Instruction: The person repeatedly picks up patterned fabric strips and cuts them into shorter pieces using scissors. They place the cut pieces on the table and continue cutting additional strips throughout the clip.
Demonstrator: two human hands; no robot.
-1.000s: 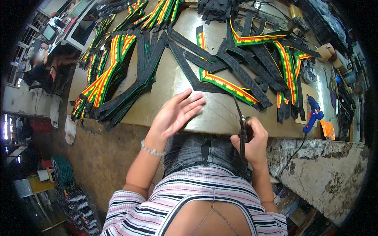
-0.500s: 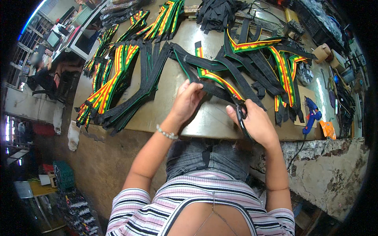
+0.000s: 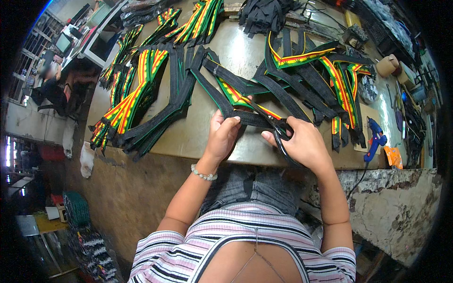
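Note:
My left hand [image 3: 223, 137] pinches the near stretch of a black webbing strap [image 3: 251, 118], which bends in a V and has green edging. Part of the strap shows its patterned side in red, yellow and green. In my right hand [image 3: 306, 145] is a pair of black-handled scissors [image 3: 281, 141], fingers in the loops. The blades point up and to the left, lying over the patterned band beside the black stretch. Whether they touch the fabric I cannot tell. Just beyond lie more black straps [image 3: 288, 92] in a loose tangle.
Bundles of patterned straps [image 3: 139, 92] cover the table's left side. A pile of black strips [image 3: 262, 16] sits at the far edge. On the right are a blue glue gun [image 3: 374, 137] with its cord and an orange packet [image 3: 393, 157]. Someone sits at the far left.
My left hand has drawn nearer to me with the strap. The scissors have come forward and left, so their blades now show over the patterned band.

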